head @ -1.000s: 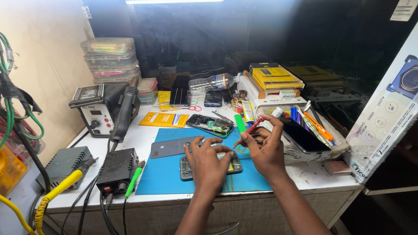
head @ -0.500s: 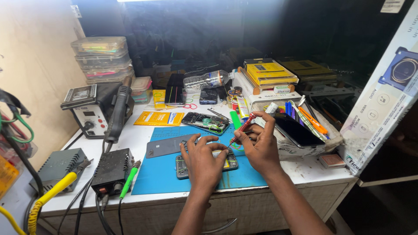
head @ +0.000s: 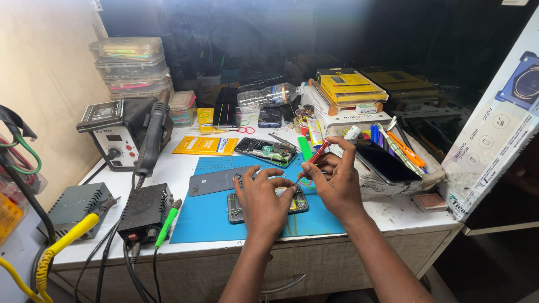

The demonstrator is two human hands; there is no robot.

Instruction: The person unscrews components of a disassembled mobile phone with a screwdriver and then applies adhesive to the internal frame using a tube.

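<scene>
On blue mat (head: 213,216), left hand (head: 263,201) steadying opened phone (head: 237,208), right hand (head: 336,185) gripping red screwdriver (head: 312,157), yellow boxes (head: 347,87) behind.

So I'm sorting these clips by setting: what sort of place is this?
Most likely a phone repair bench: an opened phone under both hands, a hot-air rework station, and stacked parts boxes.

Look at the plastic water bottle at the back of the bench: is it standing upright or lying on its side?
Lying on its side. The water bottle rests lengthwise behind the dark phones, its cap end pointing right.
</scene>
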